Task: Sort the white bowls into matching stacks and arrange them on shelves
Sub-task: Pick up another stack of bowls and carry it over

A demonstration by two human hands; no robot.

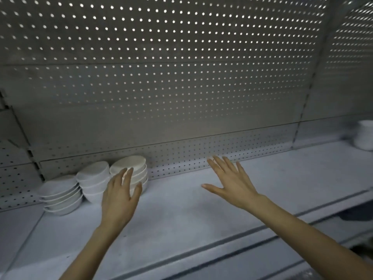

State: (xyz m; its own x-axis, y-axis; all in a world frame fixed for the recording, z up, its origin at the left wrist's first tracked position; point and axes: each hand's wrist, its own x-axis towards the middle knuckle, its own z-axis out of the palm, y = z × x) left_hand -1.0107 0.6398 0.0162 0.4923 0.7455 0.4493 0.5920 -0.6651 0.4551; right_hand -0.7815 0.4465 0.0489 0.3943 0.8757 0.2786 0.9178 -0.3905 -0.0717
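Grey metal shelving, dimly lit, with a perforated back panel (181, 77) rising behind a pale shelf (181, 215).

Fingers (129, 175) of the left hand (119, 197) straight and close together, pointing up and away, lying across the front of the rightmost of three bowl stacks. Thumb out to the right, level with the lower bowls. No curl, no grip; actual contact with the bowls impossible to tell.

Fingers (219, 164) of the right hand (236, 184) straight and spread wide, thumb stretched to the left, palm down over the shelf near the back panel. Holding nothing, well apart from every bowl.

Both forearms bare, reaching in from the lower edge.

Behind the left hand, right stack (131, 163) of about four white bowls, standing close against the back panel. Just beside it on the left, middle stack (93, 176) of about three deeper white bowls. Further left and a little nearer the front, left stack (60, 196) of about four shallower white bowls, close to the middle stack, at the shelf's left end.

Far off to the right, on the neighbouring shelf section, another white stack (366, 136), blurred and cut by the frame edge.
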